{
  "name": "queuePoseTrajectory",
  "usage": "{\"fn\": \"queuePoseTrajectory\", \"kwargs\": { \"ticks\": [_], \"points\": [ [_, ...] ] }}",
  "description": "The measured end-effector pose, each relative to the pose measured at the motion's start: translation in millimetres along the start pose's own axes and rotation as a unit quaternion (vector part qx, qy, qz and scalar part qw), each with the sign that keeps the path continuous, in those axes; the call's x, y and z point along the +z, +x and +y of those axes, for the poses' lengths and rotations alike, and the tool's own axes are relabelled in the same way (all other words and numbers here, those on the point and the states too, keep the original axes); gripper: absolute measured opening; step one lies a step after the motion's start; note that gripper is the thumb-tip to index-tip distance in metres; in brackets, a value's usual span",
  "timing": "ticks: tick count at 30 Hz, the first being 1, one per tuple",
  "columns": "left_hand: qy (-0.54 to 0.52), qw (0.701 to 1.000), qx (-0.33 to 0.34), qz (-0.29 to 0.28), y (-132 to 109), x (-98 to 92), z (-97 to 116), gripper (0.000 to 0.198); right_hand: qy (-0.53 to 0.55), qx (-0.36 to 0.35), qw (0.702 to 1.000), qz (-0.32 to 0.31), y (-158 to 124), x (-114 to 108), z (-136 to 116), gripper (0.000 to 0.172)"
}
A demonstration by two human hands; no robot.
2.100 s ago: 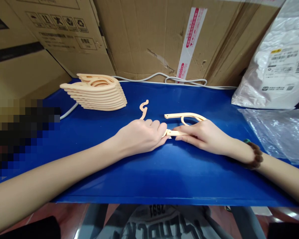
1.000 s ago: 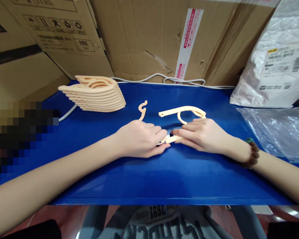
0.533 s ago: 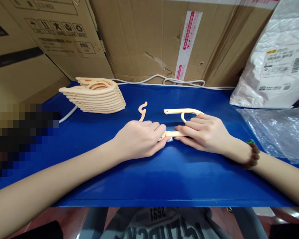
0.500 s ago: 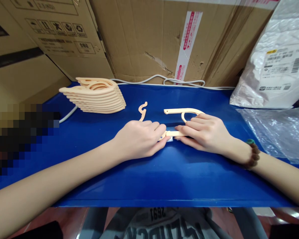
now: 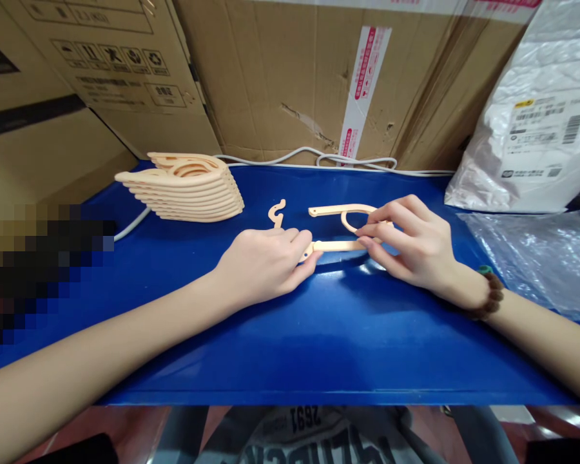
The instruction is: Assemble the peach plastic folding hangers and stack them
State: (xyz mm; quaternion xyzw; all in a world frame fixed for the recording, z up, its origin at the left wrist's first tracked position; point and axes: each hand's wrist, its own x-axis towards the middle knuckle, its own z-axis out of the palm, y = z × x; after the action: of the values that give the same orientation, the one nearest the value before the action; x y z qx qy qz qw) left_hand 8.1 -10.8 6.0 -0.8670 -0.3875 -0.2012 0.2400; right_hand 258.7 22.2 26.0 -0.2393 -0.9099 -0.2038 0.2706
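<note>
A cream plastic folding hanger point(image 5: 337, 246) is stretched between my hands, just above the blue table. Its curved hook point(image 5: 276, 212) sticks out beyond my left hand point(image 5: 274, 264), whose fingers are closed around the hanger's joint end. On the other side, my right hand point(image 5: 410, 241) pinches the hanger's arm between thumb and fingertips. A curved arm with a loop point(image 5: 341, 209) lies behind the straight bar and runs under my right fingers, which hide its far end. My left hand covers the middle of the hanger.
To the left stands a stack of folded cream hangers point(image 5: 183, 190). Cardboard boxes point(image 5: 280, 77) line the back of the blue table point(image 5: 270, 348), with a white cable point(image 5: 304, 151) before them. At right are a white parcel bag point(image 5: 526, 129) and clear plastic film point(image 5: 531, 258).
The hanger has shifted slightly away from me and to the left. My right hand has risen, its fingers loosening from a fuller grip to a pinch farther right along the arm.
</note>
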Motion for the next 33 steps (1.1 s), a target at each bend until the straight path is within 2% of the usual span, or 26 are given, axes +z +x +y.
{"fn": "queuePoseTrajectory", "kwargs": {
  "ticks": [5, 10, 13, 18, 21, 25, 28, 33],
  "points": [
    [0.011, 1.0, 0.002, 0.013, 0.8, 0.4, -3.2, 0.03, 0.027, 0.096, 0.995, 0.01, -0.5, 4.5, 7.9, 0.018],
    [-0.029, 0.998, 0.039, 0.03, 1.0, -1.2, -4.0, 0.03, 0.091, 0.15, 0.982, -0.062, -1.1, 9.8, 11.6, 0.029],
    [-0.066, 0.994, 0.084, 0.027, 0.5, -0.6, -3.8, 0.028, 0.138, 0.168, 0.971, -0.096, -1.8, 11.0, 11.5, 0.037],
    [-0.121, 0.986, 0.117, 0.005, -0.9, 0.8, -4.3, 0.014, 0.149, 0.166, 0.971, -0.089, -3.9, 10.7, 10.3, 0.042],
    [-0.141, 0.981, 0.133, -0.02, -0.1, 0.2, -6.3, 0.007, 0.151, 0.171, 0.969, -0.094, -4.7, 11.6, 10.2, 0.043],
    [-0.156, 0.973, 0.159, -0.06, 3.5, -0.9, -7.8, 0.007, 0.164, 0.19, 0.961, -0.117, -5.9, 15.5, 11.2, 0.045],
    [-0.133, 0.979, 0.15, -0.039, 5.8, -1.0, -6.1, 0.011, 0.18, 0.219, 0.95, -0.128, -7.3, 18.2, 12.4, 0.048],
    [-0.084, 0.986, 0.142, 0.017, 5.4, 1.4, -4.3, 0.019, 0.216, 0.29, 0.926, -0.11, -8.3, 20.4, 14.2, 0.052]
  ]
}}
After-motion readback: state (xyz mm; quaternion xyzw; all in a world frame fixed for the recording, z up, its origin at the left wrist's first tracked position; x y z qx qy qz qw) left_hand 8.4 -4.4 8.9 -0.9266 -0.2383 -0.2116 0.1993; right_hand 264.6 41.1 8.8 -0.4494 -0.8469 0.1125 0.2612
